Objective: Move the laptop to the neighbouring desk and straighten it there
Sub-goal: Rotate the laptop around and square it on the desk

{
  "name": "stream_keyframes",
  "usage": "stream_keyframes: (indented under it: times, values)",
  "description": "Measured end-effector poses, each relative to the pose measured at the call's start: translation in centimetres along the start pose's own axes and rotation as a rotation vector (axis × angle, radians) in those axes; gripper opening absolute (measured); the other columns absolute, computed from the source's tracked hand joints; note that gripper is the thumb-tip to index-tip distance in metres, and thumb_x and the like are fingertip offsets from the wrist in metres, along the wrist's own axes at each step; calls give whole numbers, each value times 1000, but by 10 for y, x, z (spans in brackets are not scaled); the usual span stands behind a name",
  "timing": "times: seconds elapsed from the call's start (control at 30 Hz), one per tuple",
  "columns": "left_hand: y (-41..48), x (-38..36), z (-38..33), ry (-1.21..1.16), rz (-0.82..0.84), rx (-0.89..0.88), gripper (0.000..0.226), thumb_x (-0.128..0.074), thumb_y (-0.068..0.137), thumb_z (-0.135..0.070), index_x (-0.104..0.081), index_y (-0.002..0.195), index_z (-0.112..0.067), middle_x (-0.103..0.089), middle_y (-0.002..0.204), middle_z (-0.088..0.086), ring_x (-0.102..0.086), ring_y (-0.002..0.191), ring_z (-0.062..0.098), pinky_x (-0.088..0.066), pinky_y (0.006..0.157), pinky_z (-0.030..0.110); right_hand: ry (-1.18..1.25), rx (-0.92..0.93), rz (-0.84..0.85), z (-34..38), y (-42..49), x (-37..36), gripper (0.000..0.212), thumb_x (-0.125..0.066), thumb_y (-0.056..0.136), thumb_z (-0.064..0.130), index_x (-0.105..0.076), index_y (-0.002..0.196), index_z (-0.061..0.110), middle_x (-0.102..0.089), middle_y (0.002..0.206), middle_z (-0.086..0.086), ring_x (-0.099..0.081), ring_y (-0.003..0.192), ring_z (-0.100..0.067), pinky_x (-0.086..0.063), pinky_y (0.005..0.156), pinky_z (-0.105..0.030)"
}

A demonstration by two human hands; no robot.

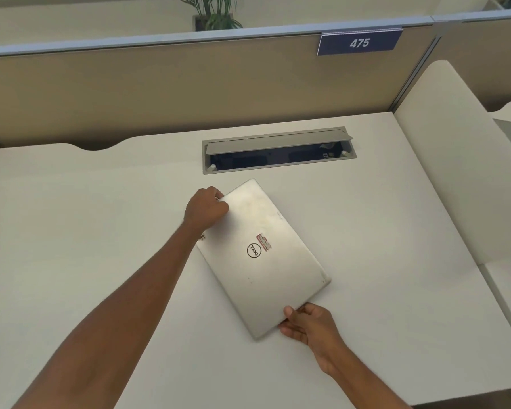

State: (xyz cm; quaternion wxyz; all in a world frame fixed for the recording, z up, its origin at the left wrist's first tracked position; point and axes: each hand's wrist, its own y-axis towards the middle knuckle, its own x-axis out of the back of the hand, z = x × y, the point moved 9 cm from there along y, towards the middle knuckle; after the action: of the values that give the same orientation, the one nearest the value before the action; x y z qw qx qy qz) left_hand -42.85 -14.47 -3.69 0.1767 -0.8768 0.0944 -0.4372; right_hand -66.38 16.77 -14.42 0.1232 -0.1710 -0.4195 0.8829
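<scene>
I read this as the straightening step, or the grip just ahead of it; whether this counter (pixel 101 231) is the neighbouring one I cannot tell. The closed laptop (pixel 263 258) lies flat at the middle of the counter, just short of the open cable tray (pixel 278 150) at 12 o'clock; its long axis runs askew, from about 11 o'clock down to 5 o'clock, so the lid logo reads sideways to me. My left hand (pixel 205 208) is clenched on the far edge near the 11 o'clock corner; my right hand (pixel 307 323) pinches the near short edge, thumb on the lid and fingers (pixel 289 332) curled under. Next, I judge, comes a turn until the long edges lie parallel to the partition (pixel 160 84) carrying the 475 plate (pixel 359 42); both hands should pivot together so the shell does not scrape.
</scene>
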Motion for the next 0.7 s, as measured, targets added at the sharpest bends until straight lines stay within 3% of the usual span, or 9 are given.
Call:
stream_keyframes:
  times: [0.1, 0.17, 0.23, 0.37, 0.43, 0.53, 0.63, 0.7]
  values:
    - [-14, 8, 10, -103, -13, 75, 41, -57, 82, -21, -74, 118, -11, -73, 116, 3, -68, 110, 29, -49, 83, 35, 16, 47, 15, 22, 6, 13, 24, -78, 98, 9, -77, 116, -6, -84, 114, -22, -84, 91, -26, -69, 76, -32]
    - [-26, 14, 15, -185, -38, 106, 54, -47, 68, -25, -75, 112, -10, -71, 107, -1, -67, 104, 28, -55, 87, 40, 20, 80, 26, 38, 12, 20, 21, -75, 100, 8, -78, 117, -4, -84, 114, -21, -85, 90, -25, -69, 74, -31]
    - [-36, 17, 21, -244, -76, 124, 53, -44, 64, -25, -74, 104, -8, -67, 98, -4, -62, 96, 27, -55, 87, 41, 16, 109, 15, 55, 19, 28, 19, -73, 102, 7, -79, 117, -2, -85, 114, -20, -86, 90, -24, -69, 72, -31]
    - [-58, 10, 35, -320, -71, 157, 13, -45, 64, -17, -50, 75, -20, -48, 87, 6, -39, 83, 23, -32, 73, 41, -29, 144, -47, 88, 35, 42, 17, -71, 104, 9, -79, 117, 3, -86, 111, -12, -85, 83, -19, -67, 67, -28]
    - [-67, 2, 46, -364, -70, 198, 20, -48, 71, -10, -34, 68, -25, -40, 84, 8, -32, 82, 24, -24, 68, 40, -65, 155, -79, 105, 43, 47, 19, -72, 104, 10, -78, 121, 4, -86, 107, -9, -83, 82, -18, -66, 65, -27]
    - [-78, -11, 66, -430, -95, 274, 25, -47, 77, -4, -32, 70, -23, -38, 84, 8, -28, 85, 25, -18, 63, 37, -109, 173, -127, 125, 56, 54, 19, -74, 103, 12, -80, 121, 8, -85, 115, -9, -79, 95, -23, -65, 79, -33]
    - [-89, -24, 78, -478, -99, 312, 25, -47, 77, -5, -32, 70, -24, -37, 81, 6, -27, 81, 24, -19, 62, 36, -161, 181, -174, 140, 65, 57, 7, -76, 102, 13, -83, 104, 14, -85, 114, -9, -77, 104, -26, -63, 99, -44]
    - [-94, -30, 84, -492, -103, 321, 30, -48, 76, -5, -28, 68, -26, -36, 80, 7, -26, 80, 24, -18, 63, 36, -209, 184, -208, 149, 69, 57, 8, -77, 101, 14, -84, 97, 18, -87, 104, -2, -78, 100, -25, -63, 97, -42]
